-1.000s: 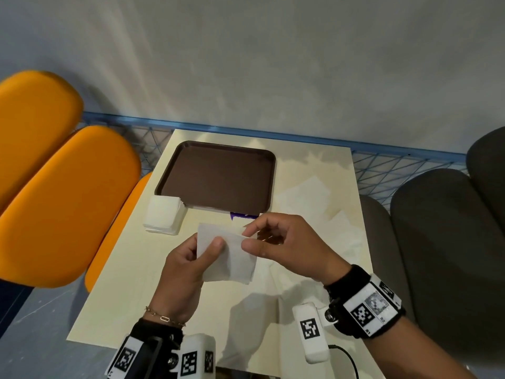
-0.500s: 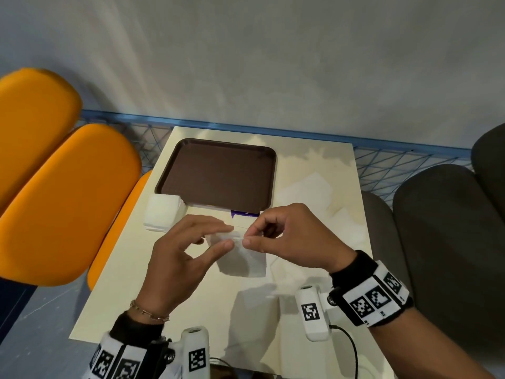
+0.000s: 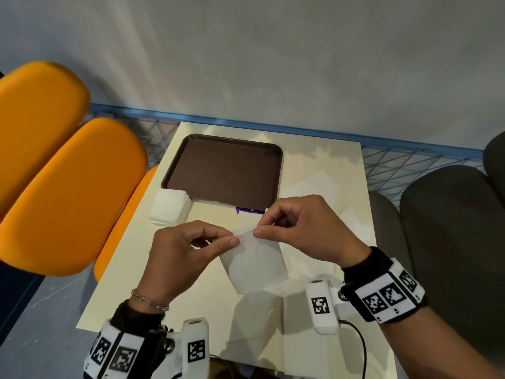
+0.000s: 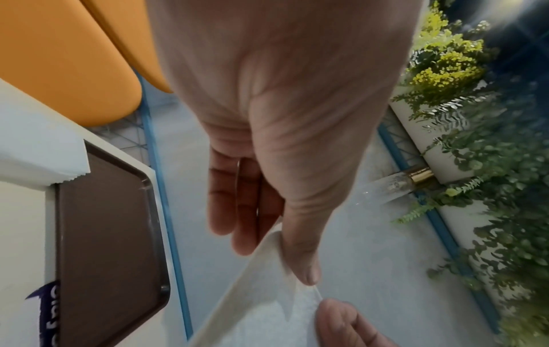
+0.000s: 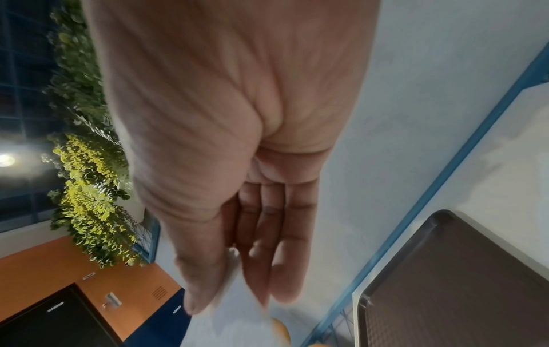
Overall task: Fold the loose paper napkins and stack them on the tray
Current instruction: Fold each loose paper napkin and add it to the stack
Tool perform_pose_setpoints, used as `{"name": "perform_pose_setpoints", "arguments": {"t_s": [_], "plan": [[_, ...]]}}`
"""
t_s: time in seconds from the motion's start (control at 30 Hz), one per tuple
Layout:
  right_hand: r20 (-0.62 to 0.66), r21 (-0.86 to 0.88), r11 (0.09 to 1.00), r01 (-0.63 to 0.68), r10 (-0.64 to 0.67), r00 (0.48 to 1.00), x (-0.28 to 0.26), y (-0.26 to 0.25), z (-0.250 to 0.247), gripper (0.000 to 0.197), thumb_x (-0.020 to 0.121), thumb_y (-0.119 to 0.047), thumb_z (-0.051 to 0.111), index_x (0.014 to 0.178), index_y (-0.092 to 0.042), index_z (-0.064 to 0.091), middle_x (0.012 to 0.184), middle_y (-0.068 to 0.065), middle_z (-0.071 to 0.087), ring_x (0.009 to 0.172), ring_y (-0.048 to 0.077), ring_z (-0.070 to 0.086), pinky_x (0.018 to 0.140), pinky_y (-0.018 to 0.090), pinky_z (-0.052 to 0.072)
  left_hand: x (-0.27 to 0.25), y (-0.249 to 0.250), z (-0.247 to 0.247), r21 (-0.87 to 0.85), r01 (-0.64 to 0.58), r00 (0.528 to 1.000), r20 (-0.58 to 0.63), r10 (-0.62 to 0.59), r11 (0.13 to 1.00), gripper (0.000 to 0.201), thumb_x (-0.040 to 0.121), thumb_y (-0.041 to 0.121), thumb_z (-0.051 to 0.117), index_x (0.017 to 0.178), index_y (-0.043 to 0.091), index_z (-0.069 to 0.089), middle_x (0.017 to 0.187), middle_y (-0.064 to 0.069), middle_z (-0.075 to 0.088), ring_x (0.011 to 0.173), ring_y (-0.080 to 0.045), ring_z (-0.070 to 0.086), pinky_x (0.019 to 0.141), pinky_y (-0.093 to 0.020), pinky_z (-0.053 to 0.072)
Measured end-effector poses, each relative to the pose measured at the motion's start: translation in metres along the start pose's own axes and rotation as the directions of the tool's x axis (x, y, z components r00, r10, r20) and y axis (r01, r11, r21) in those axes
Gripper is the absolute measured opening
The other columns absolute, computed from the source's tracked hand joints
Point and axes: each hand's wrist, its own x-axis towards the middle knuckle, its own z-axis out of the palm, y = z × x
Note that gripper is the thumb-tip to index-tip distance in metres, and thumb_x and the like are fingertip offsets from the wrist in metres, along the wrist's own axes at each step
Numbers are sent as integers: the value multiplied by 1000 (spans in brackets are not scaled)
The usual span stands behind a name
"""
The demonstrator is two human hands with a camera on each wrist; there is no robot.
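A white napkin (image 3: 254, 265) hangs above the tabletop (image 3: 131, 274), its top edge pinched by the fingers of the left hand (image 3: 177, 258) and the right hand (image 3: 306, 231). Beyond lie a bare brown tray (image 3: 222, 170), a napkin stack (image 3: 170, 206) touching its near-left corner, and apparently loose napkins (image 3: 314, 184) to the right. Half a second ago the sheet hung shorter.

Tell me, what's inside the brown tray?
Nothing shows inside the brown tray; its floor looks bare. The pile of napkins sits beside its near left corner, not in it. Both hands pinch one napkin above the table.
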Motion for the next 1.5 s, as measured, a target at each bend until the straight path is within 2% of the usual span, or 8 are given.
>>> {"name": "perform_pose_setpoints", "arguments": {"t_s": [0.4,0.47,0.57,0.8,0.93,1.17,1.33,1.5], "plan": [[-28,138,990,-40,45,999,6,3,12,18,86,-24,88,103,-20,82,87,-6,80,81,16,78,81,38,66,-4,-13,0,-172,206,976,-27,-214,963,25,71,41,82,95,32,81,76,16,76,75,-8,71,64,-15,57],[-22,143,989,-40,43,999,7,3,13,19,86,-23,87,105,-21,84,89,-6,81,84,14,78,84,35,65,-5,-13,-1,-154,231,972,-4,-234,961,32,73,43,79,105,39,78,76,16,75,79,-7,70,65,-11,55],[-20,108,994,-13,16,1000,7,3,16,16,88,-21,86,104,-22,86,94,-13,81,91,7,77,87,29,63,-5,-16,-1,-129,241,970,10,-241,962,24,74,46,77,99,45,77,83,27,74,84,-1,69,67,-8,53],[-36,119,993,20,-15,999,9,7,17,16,88,-20,85,104,-23,86,96,-16,81,93,3,76,86,17,57,-9,-19,2,-311,355,929,8,-371,882,12,83,28,79,94,22,81,91,10,79,89,-8,73,77,-16,58],[-1,214,977,11,-11,1000,13,8,19,17,90,-17,84,106,-19,85,95,-12,82,92,9,78,87,26,62,-9,-18,12,-524,443,883,117,-454,727,36,76,31,80,112,23,79,92,3,78,87,-14,69,79,-24,60],[-31,279,960,-35,46,998,24,20,18,15,90,-16,84,105,-13,85,94,-3,82,86,15,78,74,26,62,-9,-18,37,-611,495,810,68,-582,618,30,77,31,81,101,13,82,99,-7,80,85,-19,72,74,-38,60],[-44,370,925,-84,108,993,27,30,17,15,90,-14,83,105,-11,83,91,4,82,81,20,78,73,32,62,-7,-20,33,-658,455,801,7,-599,600,11,88,14,78,92,4,80,88,-11,78,72,-18,69,58,-27,57],[-28,400,909,-119,141,990,29,35,23,15,90,-13,84,104,-10,83,88,8,82,79,21,78,73,33,63,-4,-21,33,-635,466,777,-41,-629,617,15,93,24,74,101,15,82,95,-1,80,77,-9,68,65,-25,59]]}}
